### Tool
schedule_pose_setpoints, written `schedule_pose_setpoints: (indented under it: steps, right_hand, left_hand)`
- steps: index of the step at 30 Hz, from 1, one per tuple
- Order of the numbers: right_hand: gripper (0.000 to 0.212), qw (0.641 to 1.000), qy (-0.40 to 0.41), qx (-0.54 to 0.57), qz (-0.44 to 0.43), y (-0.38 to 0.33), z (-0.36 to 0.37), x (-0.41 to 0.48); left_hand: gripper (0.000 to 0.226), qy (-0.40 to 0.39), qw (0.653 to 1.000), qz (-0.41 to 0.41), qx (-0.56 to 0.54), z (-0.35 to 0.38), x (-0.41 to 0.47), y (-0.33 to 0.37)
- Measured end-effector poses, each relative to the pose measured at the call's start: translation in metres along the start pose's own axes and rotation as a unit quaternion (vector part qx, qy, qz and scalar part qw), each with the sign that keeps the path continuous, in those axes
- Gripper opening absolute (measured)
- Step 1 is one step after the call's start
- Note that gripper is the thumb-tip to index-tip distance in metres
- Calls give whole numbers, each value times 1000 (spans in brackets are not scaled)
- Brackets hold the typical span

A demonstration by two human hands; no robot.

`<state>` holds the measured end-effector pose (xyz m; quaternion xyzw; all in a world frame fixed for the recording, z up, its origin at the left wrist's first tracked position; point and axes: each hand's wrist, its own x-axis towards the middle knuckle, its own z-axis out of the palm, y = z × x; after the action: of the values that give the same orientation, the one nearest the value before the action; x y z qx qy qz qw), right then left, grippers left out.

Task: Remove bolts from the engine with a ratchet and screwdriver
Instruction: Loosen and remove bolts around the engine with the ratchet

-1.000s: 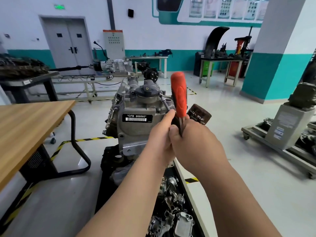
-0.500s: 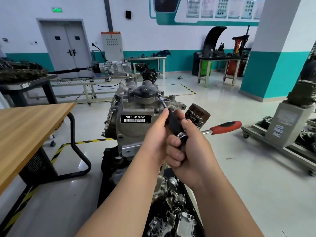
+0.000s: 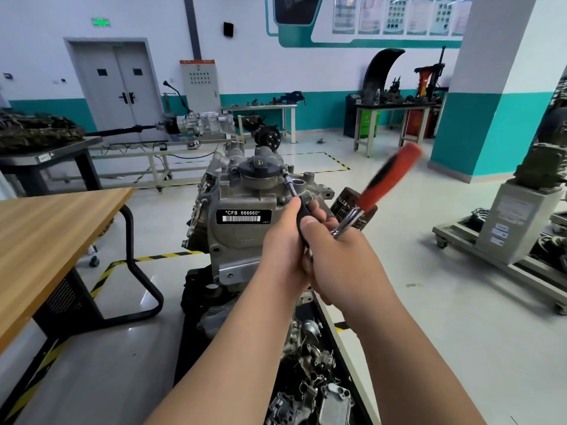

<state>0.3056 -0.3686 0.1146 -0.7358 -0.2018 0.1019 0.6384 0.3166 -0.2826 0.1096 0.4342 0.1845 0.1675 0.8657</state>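
Swinging up from the low, rightward lie it had half a second ago, the ratchet (image 3: 380, 191) now points its red grip up and to the right of the engine (image 3: 245, 210), blurred with motion; a second ago it stood nearly upright, so the handle is sweeping back and forth. Its chrome head sits at the right hand (image 3: 334, 259), whose fingers are curled shut around the head end and the black driver shaft beneath it. The left hand (image 3: 285, 243) is closed on that same black shaft, thumb laid along it, just in front of the engine's barcode plate. From the hands a thin steel extension (image 3: 290, 187) runs up to a bolt (image 3: 283, 172) on the engine's top face, right beside the black oil filler cap (image 3: 259, 167). The bolt appears to be seated yet, though it is too small to judge how far out it is.

To do this step well, keep the extension square to the bolt with the left hand steadying, and make short even strokes so the bit does not slip off.
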Motion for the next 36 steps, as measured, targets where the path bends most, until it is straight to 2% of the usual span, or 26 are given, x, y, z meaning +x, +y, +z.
schedule_pose_setpoints:
  steps: [2,4,6,8,11,14,16,18,21,23,25,27,29,30,31,33,34,36]
  right_hand:
    - [23,988,23,-144,-45,-2,-2,0]
    - [35,949,43,-304,-74,-5,-1,-1]
    - [48,905,70,-410,-87,-10,2,-4]
    - [53,892,76,-438,-79,-14,5,-6]
    - [50,899,87,-417,-100,-15,5,-12]
    - [41,906,103,-387,-137,-10,6,-18]
    - [39,915,93,-364,-144,-3,7,-18]
    - [34,946,69,-292,-125,3,7,-14]
    - [32,995,26,-69,-65,10,11,-10]
    - [27,999,14,43,-29,12,15,-9]
    - [21,994,26,109,10,12,19,-9]
    - [28,985,31,163,52,11,21,-10]
    - [38,960,11,266,90,7,22,-13]
    - [43,933,-7,344,102,5,22,-14]
    - [46,897,-26,426,112,3,21,-15]
    - [38,826,-52,547,126,0,20,-16]
    - [35,803,-63,578,132,0,19,-16]
    - [33,788,-76,595,139,2,17,-15]
  left_hand:
    - [35,4,1000,-14,5,1,-4,1]
    - [28,-19,999,-20,-24,-5,-3,-1]
    - [26,-10,1000,2,-20,-8,-1,-5]
    - [28,-6,1000,-12,-24,-5,-5,-1]
    - [33,-16,999,-32,-11,2,-7,5]
    - [21,-4,1000,-27,-10,0,-4,5]
    - [18,-23,999,-8,-20,-6,0,0]
    - [27,8,1000,-15,-15,-6,3,-3]
    - [42,-8,994,-75,-82,-3,4,1]
    - [49,-20,995,-51,-84,-7,8,-2]
    - [59,-39,994,-43,-89,-11,11,-5]
    - [61,-52,994,-43,-90,-15,10,-7]
    - [63,-67,993,-50,-82,-17,9,-8]
    - [65,-74,993,-54,-70,-17,7,-7]
    - [62,-80,993,-63,-57,-18,6,-7]
    - [48,-83,993,-70,-37,-17,1,-6]
    - [44,-87,993,-69,-42,-17,0,-6]
    - [45,-89,992,-62,-57,-17,0,-7]
